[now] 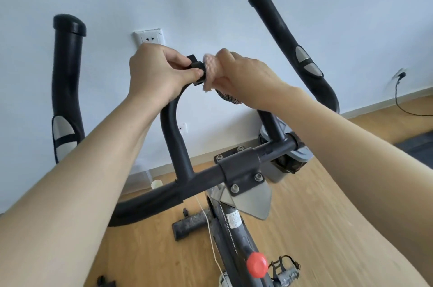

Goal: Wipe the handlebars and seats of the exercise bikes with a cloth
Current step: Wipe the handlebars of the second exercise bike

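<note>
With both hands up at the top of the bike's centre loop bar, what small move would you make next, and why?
Probably slide the right hand with the pink cloth down the black centre loop bar; the left hand steadies the small black clip.

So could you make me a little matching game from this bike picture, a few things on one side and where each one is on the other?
Things:
1. cloth
2. red knob
3. wall socket
4. paper cup

Places:
A. on the floor by the wall
B. in the right hand, against the centre loop of the handlebars
C. low on the bike frame
D. on the wall behind the left hand

Pairs: 1-B, 2-C, 3-D, 4-A
</note>
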